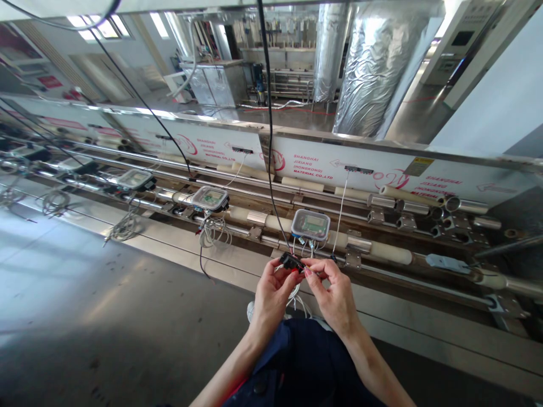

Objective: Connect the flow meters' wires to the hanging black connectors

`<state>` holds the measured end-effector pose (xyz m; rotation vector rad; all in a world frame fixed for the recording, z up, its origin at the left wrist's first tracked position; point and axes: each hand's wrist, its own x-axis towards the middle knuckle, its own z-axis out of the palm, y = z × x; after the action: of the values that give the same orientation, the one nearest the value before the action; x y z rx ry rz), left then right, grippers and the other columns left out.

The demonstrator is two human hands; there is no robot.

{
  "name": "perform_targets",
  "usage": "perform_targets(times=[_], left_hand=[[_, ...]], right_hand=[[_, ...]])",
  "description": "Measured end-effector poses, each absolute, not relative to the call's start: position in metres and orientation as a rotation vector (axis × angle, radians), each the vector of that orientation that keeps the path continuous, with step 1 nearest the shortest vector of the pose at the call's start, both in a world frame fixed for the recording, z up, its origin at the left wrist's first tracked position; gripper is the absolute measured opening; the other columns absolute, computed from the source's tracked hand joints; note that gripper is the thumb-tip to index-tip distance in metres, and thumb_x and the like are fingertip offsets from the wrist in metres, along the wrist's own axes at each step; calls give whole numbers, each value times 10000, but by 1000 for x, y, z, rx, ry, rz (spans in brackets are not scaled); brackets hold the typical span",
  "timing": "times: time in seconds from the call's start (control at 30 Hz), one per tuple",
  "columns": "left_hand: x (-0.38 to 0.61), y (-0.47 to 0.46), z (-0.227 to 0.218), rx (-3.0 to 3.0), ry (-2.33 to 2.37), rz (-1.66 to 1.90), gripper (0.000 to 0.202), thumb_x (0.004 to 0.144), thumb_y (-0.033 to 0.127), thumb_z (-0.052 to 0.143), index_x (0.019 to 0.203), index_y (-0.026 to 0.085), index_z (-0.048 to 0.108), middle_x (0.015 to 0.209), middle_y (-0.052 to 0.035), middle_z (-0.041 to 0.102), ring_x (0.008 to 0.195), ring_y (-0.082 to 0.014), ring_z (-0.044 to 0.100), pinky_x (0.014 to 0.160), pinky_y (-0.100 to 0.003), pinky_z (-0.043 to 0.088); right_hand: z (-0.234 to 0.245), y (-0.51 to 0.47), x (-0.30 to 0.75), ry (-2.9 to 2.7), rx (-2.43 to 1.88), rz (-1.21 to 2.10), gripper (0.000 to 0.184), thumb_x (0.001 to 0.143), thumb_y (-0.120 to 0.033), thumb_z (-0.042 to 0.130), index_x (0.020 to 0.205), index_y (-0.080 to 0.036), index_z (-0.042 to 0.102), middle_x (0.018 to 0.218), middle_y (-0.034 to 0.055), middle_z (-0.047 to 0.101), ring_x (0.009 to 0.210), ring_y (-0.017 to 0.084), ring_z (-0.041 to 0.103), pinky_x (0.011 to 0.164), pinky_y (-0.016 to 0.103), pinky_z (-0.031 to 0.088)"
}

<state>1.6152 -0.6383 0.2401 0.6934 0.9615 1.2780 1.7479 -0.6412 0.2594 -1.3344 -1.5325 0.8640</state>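
My left hand (271, 291) pinches a small black connector (291, 262) with red and white wires trailing from it. My right hand (333, 291) meets it from the right, fingertips closed on the same connector and its wires. Both hands hover just in front of a clear-lidded electronic module (311, 224) that rests on the roller conveyor (382, 249). Thin wires hang from the module down toward my hands, and a white wire bundle (297, 302) dangles below them.
More clear-lidded modules (210, 198) (136, 180) with loose wire coils sit further left on the conveyor. A black cable (269, 124) hangs from above to the module. A white printed panel (339, 167) backs the line. Foil-wrapped ducts (373, 68) stand behind. Steel floor lies to the left.
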Motion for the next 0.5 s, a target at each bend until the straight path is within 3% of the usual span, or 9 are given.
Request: perform_targets(times=[0.23, 0.5], left_hand=[[1614, -640, 243, 708, 1017, 1306, 472, 696, 311, 741, 1025, 137, 451, 889, -78, 679, 813, -172, 648, 710, -223, 482], [1616, -643, 246, 751, 1041, 1356, 406, 702, 310, 731, 947, 174, 438, 897, -67, 685, 850, -192, 654, 765, -260, 494]], right_hand=[[268, -640, 1746, -1535, -1369, 957, 102, 809, -250, 549, 722, -198, 559, 1066, 55, 655, 819, 162, 600, 717, 279, 489], [274, -639, 1741, -1512, -1409, 968, 99, 772, -226, 537, 679, -193, 532, 1048, 58, 667, 702, 143, 587, 598, 263, 468]])
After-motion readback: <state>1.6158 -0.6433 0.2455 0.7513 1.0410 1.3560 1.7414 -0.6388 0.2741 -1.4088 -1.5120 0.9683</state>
